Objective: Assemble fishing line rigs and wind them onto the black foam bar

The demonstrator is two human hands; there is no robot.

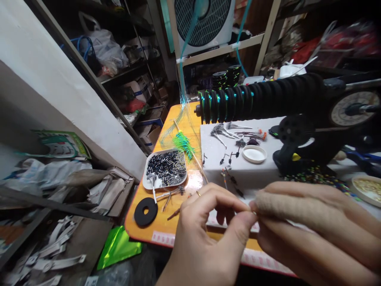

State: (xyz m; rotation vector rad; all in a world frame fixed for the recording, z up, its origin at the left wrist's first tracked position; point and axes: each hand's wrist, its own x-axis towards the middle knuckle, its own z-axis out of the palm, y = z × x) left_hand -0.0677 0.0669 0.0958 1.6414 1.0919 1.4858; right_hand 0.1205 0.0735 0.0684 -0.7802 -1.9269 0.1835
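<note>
1. Both hands meet low in the head view, just above the near edge of the orange worktop (166,222). The left hand (205,234) has thumb and forefinger pinched shut; the right hand (312,230), its forefinger in a beige knitted finger cot (285,206), closes against them at the same spot.
2. Judged from that pinch, the step in hand is fine fitting or threading of a very small part held between the fingertips of both hands.
3. The next move would call for steady, tiny fingertip motion, the two hands kept close together.
4. Near by lie a white tray of small black tube beads (166,169), a flat black foam ring (145,212) and a row of black foam spools with blue-green line (229,104) on a winder.
5. The pinched part itself is hidden by the fingers; whether it is a line, a bead or a hook I cannot tell. The right hand is cut off at the picture's edge.
</note>
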